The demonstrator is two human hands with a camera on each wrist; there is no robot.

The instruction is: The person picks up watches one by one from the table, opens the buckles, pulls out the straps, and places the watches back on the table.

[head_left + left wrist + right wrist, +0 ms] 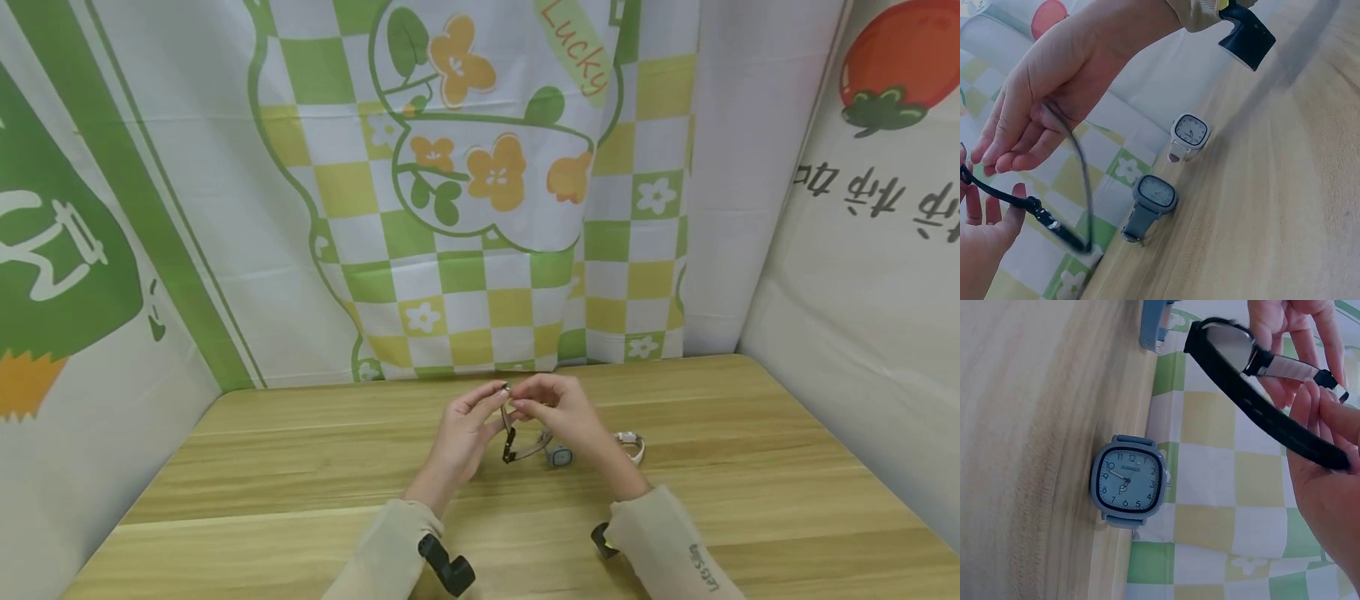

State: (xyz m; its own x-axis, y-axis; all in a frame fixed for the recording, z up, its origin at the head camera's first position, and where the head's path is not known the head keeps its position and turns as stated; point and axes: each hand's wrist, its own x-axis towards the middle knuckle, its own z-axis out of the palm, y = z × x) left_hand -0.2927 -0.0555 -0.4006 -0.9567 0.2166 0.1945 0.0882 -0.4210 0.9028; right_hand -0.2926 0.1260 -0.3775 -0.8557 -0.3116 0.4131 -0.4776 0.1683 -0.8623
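A wristwatch with a dark strap (1266, 419) hangs in the air between both hands, its round case (1229, 347) turned back side up in the right wrist view. My left hand (462, 427) pinches it near the buckle (1325, 378). From the other side my right hand (562, 410) also pinches the buckle end with thumb and fingers. The strap's long free end curves down to my right palm. Close beneath, on the table, sits a blue-grey square watch (1156, 192); beyond it is a white watch (1190, 132).
The wooden table (300, 467) stretches out on both sides of the hands. Patterned cloth (480, 292) hangs behind its back edge, with more printed cloth at left and right. Each wrist wears a black camera (447, 567).
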